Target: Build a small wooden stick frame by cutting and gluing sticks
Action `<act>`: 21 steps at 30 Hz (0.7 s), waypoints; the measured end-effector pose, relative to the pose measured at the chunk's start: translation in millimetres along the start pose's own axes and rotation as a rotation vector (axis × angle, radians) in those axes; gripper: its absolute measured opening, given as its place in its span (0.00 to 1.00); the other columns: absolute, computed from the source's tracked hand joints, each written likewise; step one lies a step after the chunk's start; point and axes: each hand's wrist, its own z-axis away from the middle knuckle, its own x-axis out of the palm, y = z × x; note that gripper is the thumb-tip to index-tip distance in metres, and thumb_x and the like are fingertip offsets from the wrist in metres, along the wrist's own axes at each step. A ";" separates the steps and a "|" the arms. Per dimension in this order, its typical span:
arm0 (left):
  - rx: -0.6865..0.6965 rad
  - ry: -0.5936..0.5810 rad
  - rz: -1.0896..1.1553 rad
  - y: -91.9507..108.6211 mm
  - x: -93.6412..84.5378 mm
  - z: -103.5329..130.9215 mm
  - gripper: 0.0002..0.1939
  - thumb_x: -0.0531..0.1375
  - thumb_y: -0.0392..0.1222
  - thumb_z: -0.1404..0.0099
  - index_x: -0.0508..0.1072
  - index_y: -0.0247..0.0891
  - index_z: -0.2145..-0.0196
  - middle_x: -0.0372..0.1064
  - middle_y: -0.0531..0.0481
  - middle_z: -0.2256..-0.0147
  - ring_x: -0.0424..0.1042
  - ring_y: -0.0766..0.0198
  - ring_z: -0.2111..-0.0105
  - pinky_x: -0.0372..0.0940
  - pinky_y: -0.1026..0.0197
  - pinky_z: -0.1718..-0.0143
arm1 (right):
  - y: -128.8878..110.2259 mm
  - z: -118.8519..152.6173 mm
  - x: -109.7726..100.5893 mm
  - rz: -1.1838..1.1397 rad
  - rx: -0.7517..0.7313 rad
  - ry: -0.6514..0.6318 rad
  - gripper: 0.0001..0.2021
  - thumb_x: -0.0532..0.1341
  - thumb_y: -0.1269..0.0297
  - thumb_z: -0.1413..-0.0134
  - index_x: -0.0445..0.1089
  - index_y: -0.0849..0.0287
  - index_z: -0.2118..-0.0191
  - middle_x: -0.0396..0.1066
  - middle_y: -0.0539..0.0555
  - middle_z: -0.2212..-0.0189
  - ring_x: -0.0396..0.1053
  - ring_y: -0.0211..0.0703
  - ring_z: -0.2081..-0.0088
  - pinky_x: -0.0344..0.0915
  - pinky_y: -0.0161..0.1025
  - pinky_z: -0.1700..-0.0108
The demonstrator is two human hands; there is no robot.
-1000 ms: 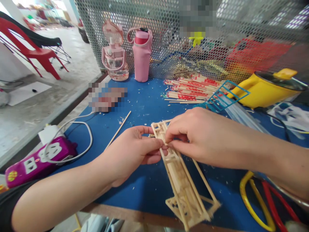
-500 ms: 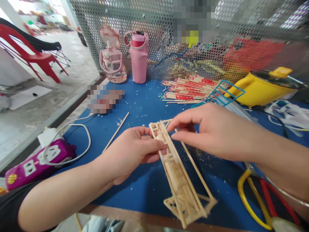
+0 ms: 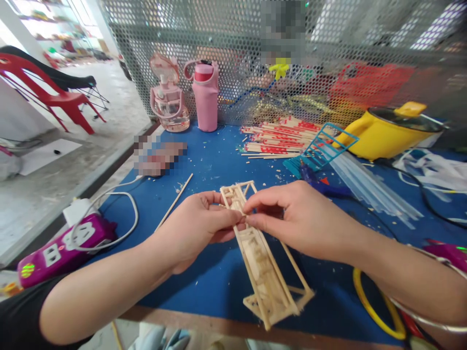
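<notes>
Now right hand [image 3: 306, 221] back pinching stick frame [image 3: 260, 257] (earlier lifted off), left hand [image 3: 197, 228] grip unchanged

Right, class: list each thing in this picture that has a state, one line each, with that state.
Stick frame: lying tilted on the blue table, pinched by both hands.
Left hand: grip shut on the frame.
Right hand: grip shut on the frame.
Clear pink bottle: lid flipped open.
Pink flask: upright, capped.
Yellow pot: lid on.
Power strip: plug in.
</notes>
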 end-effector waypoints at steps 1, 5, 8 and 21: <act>0.004 -0.006 0.005 -0.5 -0.3 0.1 0.06 0.62 0.29 0.42 0.69 0.31 0.64 0.74 0.48 0.73 0.74 0.70 0.75 0.70 0.71 0.70 | -0.8 -1.2 0.1 0.033 -0.016 -0.005 0.07 0.58 0.64 0.44 0.74 0.50 0.68 0.70 0.42 0.78 0.64 0.32 0.76 0.54 0.34 0.74; 0.012 -0.015 0.002 -3.6 -1.9 -0.3 0.09 0.63 0.30 0.42 0.69 0.31 0.63 0.75 0.46 0.72 0.74 0.70 0.74 0.70 0.70 0.69 | -4.2 -3.8 -0.1 0.128 -0.001 0.001 0.08 0.58 0.66 0.45 0.75 0.50 0.69 0.72 0.42 0.78 0.65 0.33 0.76 0.52 0.35 0.74; 0.030 -0.031 0.017 -5.6 -2.1 -1.7 0.06 0.61 0.31 0.41 0.70 0.31 0.64 0.75 0.46 0.71 0.75 0.70 0.74 0.70 0.71 0.71 | -6.4 -3.6 -0.7 0.180 -0.003 0.010 0.08 0.57 0.67 0.45 0.74 0.52 0.71 0.73 0.44 0.76 0.66 0.35 0.74 0.52 0.36 0.73; 0.033 -0.018 0.071 -7.6 -7.6 1.1 0.07 0.54 0.32 0.38 0.71 0.32 0.63 0.75 0.43 0.69 0.76 0.67 0.71 0.71 0.67 0.69 | -8.2 -1.1 0.3 0.136 0.000 0.052 0.07 0.58 0.68 0.45 0.73 0.54 0.70 0.72 0.44 0.77 0.65 0.33 0.75 0.54 0.34 0.72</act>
